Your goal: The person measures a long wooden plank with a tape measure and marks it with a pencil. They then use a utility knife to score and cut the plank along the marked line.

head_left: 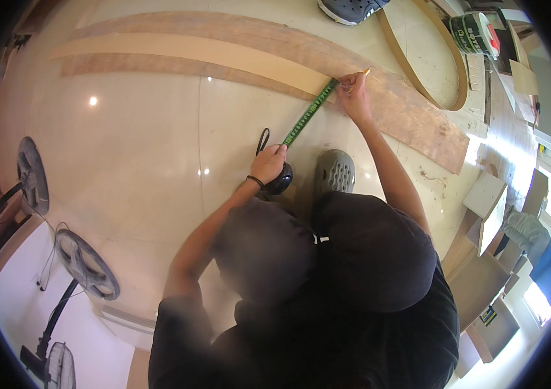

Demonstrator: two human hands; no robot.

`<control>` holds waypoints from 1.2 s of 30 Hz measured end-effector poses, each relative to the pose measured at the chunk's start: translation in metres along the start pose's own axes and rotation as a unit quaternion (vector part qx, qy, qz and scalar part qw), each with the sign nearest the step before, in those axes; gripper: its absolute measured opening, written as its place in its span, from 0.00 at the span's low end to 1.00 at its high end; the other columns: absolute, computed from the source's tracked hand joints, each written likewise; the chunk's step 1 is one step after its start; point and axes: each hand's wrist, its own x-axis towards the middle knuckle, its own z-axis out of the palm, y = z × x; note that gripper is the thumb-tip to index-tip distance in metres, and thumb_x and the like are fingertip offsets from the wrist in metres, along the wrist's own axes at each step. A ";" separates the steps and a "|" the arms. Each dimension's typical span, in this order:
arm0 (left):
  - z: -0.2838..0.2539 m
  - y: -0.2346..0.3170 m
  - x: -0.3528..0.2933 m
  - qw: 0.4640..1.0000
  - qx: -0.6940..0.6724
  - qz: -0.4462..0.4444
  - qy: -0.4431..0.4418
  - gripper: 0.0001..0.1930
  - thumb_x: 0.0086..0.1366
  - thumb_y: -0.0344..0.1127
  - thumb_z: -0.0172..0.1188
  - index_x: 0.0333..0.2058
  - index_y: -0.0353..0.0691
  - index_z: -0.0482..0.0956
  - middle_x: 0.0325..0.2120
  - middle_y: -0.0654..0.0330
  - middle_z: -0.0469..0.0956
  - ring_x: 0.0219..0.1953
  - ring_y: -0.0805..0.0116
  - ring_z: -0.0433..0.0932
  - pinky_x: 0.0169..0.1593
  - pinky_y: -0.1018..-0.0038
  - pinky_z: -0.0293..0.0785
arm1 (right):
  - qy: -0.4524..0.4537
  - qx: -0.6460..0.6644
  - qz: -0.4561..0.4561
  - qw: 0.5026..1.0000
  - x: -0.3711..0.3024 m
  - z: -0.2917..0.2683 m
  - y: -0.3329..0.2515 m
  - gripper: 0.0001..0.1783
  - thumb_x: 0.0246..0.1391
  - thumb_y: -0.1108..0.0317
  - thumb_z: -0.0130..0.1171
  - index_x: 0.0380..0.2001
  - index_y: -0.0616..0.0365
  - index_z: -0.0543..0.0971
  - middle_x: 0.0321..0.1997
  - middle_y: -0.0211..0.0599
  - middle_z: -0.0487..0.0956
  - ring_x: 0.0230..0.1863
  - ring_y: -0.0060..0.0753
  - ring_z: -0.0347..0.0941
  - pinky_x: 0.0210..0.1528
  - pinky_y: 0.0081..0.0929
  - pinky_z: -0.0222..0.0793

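Note:
My left hand (266, 165) is closed round the black case of a tape measure (280, 180), whose wrist strap hangs loose beside it. From there the green tape blade (306, 117) runs out up and to the right. Its far end meets the edge of a long pale wood strip (191, 49), where my right hand (355, 102) is bent over it. A thin yellow pencil (367, 72) pokes out of the fingers of that hand. Under the strip lies a wider brown plywood board (418, 124), flat on the tiled floor.
A bent wooden band (462, 84) and a dark tub (470, 34) stand at the upper right. Someone's dark shoe (350, 9) is at the top. My grey clog (335, 171) is below the board. Fan bases (87, 262) lie left; wooden boxes (484, 194) stand right.

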 end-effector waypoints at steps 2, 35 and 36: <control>0.005 0.005 -0.005 1.000 0.013 -0.018 -0.010 0.22 0.71 0.52 0.44 0.30 0.41 0.78 0.28 0.50 0.79 0.35 0.47 0.78 0.41 0.55 0.71 | -0.009 0.066 0.033 0.997 0.007 -0.002 0.008 0.18 0.56 0.75 0.59 0.40 0.59 0.59 0.44 0.48 0.81 0.41 0.37 0.80 0.43 0.33 0.76; 0.083 -0.008 -0.016 0.982 -0.186 -0.034 0.021 0.22 0.73 0.47 0.46 0.26 0.36 0.74 0.20 0.54 0.72 0.26 0.59 0.72 0.36 0.65 0.67 | -0.336 0.118 -0.032 0.934 0.073 -0.059 -0.019 0.12 0.64 0.64 0.55 0.44 0.60 0.79 0.33 0.29 0.78 0.34 0.19 0.72 0.40 0.21 0.69; 0.082 -0.008 -0.016 0.981 -0.190 -0.037 0.015 0.22 0.73 0.47 0.46 0.26 0.36 0.74 0.20 0.55 0.72 0.26 0.61 0.71 0.36 0.66 0.67 | -0.373 0.093 -0.040 0.922 0.079 -0.057 -0.018 0.11 0.63 0.65 0.55 0.44 0.60 0.79 0.33 0.28 0.78 0.34 0.18 0.71 0.39 0.21 0.69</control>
